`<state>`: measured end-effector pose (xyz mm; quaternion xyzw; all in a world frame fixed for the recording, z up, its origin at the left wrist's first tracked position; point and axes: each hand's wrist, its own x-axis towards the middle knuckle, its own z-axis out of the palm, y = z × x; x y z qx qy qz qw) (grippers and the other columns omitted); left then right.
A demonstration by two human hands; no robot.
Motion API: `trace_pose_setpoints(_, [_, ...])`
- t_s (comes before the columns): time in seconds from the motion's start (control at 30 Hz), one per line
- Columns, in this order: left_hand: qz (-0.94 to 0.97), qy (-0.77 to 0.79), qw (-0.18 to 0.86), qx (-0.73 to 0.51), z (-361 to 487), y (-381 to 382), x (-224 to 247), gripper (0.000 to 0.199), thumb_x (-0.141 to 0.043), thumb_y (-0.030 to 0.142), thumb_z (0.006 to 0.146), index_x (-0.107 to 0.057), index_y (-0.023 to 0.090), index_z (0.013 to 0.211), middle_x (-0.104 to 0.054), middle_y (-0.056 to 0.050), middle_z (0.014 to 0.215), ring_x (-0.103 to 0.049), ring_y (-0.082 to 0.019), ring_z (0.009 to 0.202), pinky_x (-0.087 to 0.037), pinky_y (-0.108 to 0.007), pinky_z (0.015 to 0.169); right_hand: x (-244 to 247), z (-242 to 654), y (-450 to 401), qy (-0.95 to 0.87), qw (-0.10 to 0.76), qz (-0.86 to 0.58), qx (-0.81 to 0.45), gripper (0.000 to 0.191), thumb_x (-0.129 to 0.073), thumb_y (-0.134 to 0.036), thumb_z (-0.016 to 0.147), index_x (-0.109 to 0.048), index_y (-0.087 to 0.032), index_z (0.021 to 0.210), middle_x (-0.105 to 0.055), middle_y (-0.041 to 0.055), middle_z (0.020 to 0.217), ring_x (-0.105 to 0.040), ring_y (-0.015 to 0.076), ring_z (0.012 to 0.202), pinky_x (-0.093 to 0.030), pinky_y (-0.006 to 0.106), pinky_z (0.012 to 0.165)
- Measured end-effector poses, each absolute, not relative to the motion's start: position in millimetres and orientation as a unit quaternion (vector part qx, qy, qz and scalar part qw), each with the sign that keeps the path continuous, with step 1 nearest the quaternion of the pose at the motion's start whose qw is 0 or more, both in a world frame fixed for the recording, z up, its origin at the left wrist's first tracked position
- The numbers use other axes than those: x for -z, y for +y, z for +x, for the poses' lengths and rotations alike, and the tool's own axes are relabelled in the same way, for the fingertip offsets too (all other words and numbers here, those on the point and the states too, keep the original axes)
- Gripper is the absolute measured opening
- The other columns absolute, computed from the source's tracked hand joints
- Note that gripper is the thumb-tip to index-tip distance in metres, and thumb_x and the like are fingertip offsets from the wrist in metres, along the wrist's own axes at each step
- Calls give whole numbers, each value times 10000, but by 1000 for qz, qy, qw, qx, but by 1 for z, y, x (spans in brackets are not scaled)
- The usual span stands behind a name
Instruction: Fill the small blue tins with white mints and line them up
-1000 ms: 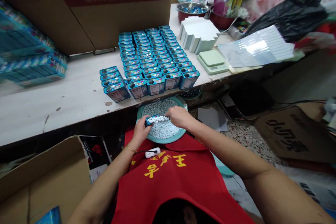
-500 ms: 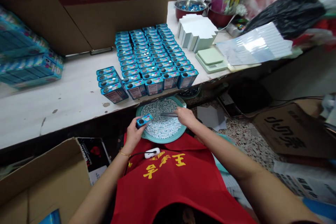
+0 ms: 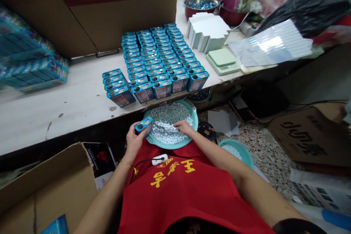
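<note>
My left hand (image 3: 133, 140) is closed around a small blue tin (image 3: 144, 124) with a round dark opening in its top, held at the left rim of a turquoise basin (image 3: 194, 115). Small white pellets (image 3: 170, 111) fill the basin. Low over them, my right hand (image 3: 185, 128) grips the end of a metal scoop. A heap of pellets covers most of the scoop (image 3: 172, 128), so its shape is largely hidden. The basin sits at my lap, on a red apron (image 3: 175, 197) with yellow lettering.
Rows of blue tins (image 3: 161, 62) stand on the white table (image 3: 82, 98), some with pellets on top. Behind are a large carton (image 3: 115, 14) and a pale green scale (image 3: 223, 60). A smaller turquoise bowl (image 3: 248, 153) is at lower right, an open carton (image 3: 63, 182) at lower left.
The scoop has come down toward the front of the basin and now carries a heap of pellets. My left hand has moved slightly left with the tin.
</note>
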<state>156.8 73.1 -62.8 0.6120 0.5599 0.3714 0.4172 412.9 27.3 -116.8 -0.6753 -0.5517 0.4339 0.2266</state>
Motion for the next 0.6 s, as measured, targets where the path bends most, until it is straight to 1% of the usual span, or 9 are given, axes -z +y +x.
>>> trace_pose_setpoints(0.1, [626, 549, 414, -367, 161, 76, 64, 446, -664, 364, 648, -552, 181, 1038, -627, -33, 930, -587, -177, 837, -463, -306, 797, 83, 431, 26, -549, 218, -686, -425, 321, -521, -74, 701, -710, -134, 953, -707, 57, 872, -623, 171, 741, -469, 276, 706])
trace_pose_setpoints(0.2, [659, 539, 402, -338, 171, 76, 67, 419, -638, 342, 674, -547, 187, 1052, -625, -38, 942, -585, -183, 849, -457, -309, 798, 34, 440, 26, -600, 195, -672, -388, 324, -518, -100, 727, -700, -151, 990, -699, 51, 907, -615, 157, 778, -444, 245, 714])
trace_pose_setpoints(0.27, [690, 533, 383, -306, 180, 75, 68, 394, -614, 310, 689, -553, 188, 1058, -626, -47, 946, -582, -196, 864, -452, -319, 797, 2, 438, 28, -657, 153, -656, -339, 312, -503, -125, 755, -703, -183, 989, -697, 46, 915, -612, 164, 834, -427, 236, 733])
trace_pose_setpoints(0.37, [725, 522, 355, -275, 192, 73, 68, 379, -588, 254, 691, -565, 184, 1063, -627, -66, 963, -575, -219, 901, -443, -339, 813, -34, 422, 32, -714, 46, -650, -255, 306, -476, -132, 773, -711, -232, 941, -695, 52, 928, -608, 189, 918, -412, 248, 770])
trace_pose_setpoints(0.47, [739, 512, 347, -268, 199, 69, 66, 373, -575, 220, 689, -571, 189, 1061, -630, -68, 975, -571, -225, 918, -440, -346, 821, -58, 396, 37, -732, -45, -651, -194, 292, -456, -131, 777, -702, -189, 923, -690, 109, 930, -617, 223, 924, -430, 287, 781])
trace_pose_setpoints(0.53, [743, 510, 344, -264, 201, 67, 64, 363, -574, 210, 687, -575, 190, 1050, -635, -63, 964, -572, -223, 912, -441, -345, 817, -71, 379, 40, -744, -72, -642, -169, 293, -439, -151, 799, -680, -138, 965, -679, 153, 941, -620, 229, 924, -442, 301, 788])
trace_pose_setpoints(0.6, [744, 513, 342, -259, 200, 67, 64, 367, -578, 208, 686, -573, 186, 1052, -635, -61, 957, -572, -219, 904, -442, -343, 812, -82, 369, 41, -753, -79, -635, -157, 304, -421, -163, 820, -659, -111, 1002, -669, 174, 954, -619, 219, 933, -446, 295, 797])
